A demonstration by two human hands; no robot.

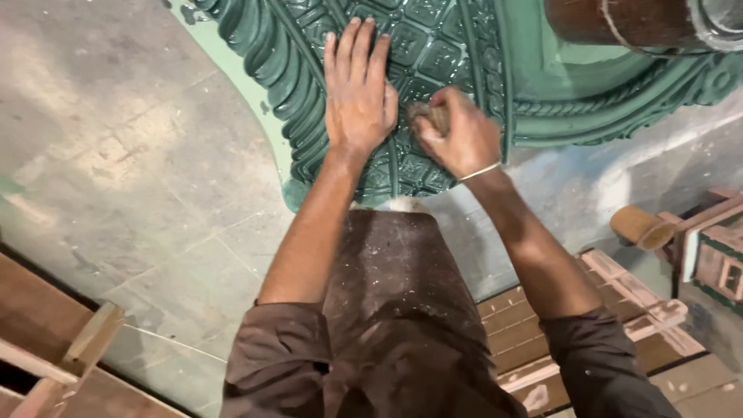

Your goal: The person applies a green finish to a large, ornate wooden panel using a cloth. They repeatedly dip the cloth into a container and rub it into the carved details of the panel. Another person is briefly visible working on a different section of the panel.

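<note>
Clearly, the risk at this moment was around the carved relief. The right hand (457, 139) pressed a small brownish rubbing piece (430, 114), probably sandpaper or a pad, against the green carved panel (433, 54). If the pressure was uneven, I think the raised edges of the square pattern could lose their sharpness, or the green coat could be rubbed through on the ridges. The panel lay flat on the grey stone floor (116, 155), so it could also slide a little if the left hand (356, 93) lifted.

About the grip: the right hand was curled tightly, with fingers and thumb pinched around the rubbing piece, which touched the panel just beside the left thumb. The left hand was spread wide, with palm and all fingers flat on the carving and holding nothing; it only pressed the panel down.

A brown cylinder (619, 22) stood on the panel at the upper right. Wooden frames (619, 302) and a short tan tube (638, 226) lay on the floor at the right, well apart from the hands.
</note>
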